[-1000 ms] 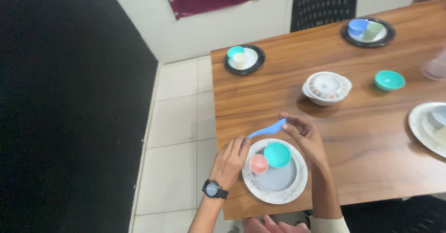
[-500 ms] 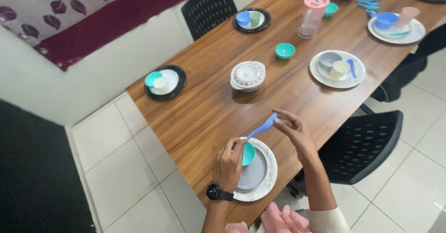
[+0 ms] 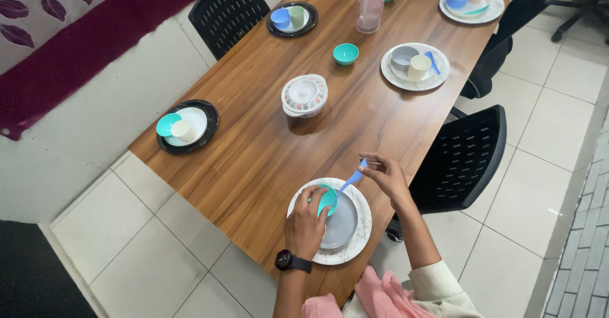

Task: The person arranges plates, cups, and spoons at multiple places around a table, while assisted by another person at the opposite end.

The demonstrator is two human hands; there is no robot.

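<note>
Left hand (image 3: 306, 225) grips the teal bowl (image 3: 327, 199), tilting it on the marble plate (image 3: 361, 229) – steadied so the blue spoon (image 3: 349, 181), pinched in right hand (image 3: 387, 175), reaches inside.

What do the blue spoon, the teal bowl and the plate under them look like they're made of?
Blue spoon: likely plastic, with solid matte colour. Teal bowl: probably plastic or melamine, uniform colour with a soft sheen. Plate: white rim with grey marble-like veining and a grey centre; ceramic or melamine, hard to tell.
</note>
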